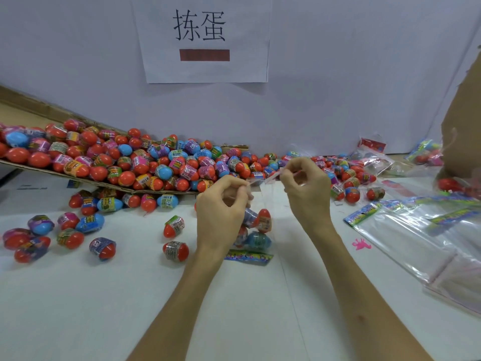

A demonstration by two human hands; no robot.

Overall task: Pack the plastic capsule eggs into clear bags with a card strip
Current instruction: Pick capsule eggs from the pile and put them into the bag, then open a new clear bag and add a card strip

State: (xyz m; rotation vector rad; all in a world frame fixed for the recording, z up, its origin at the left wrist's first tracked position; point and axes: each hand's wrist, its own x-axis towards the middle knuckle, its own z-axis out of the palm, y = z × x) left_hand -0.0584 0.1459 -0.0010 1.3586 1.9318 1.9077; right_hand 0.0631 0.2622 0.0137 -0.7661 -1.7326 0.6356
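Clear plastic bag point(260, 204) hangs upright between both hands, card strip point(248, 257) lowest, so the eggs point(256, 227) settle inside. Left hand point(221, 204) and right hand point(307, 186) each pinch the far top edge, apparently to seal it.

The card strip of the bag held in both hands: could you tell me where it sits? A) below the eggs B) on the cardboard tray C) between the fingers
A: the card strip lies at the lower end of the clear bag, under the eggs inside.
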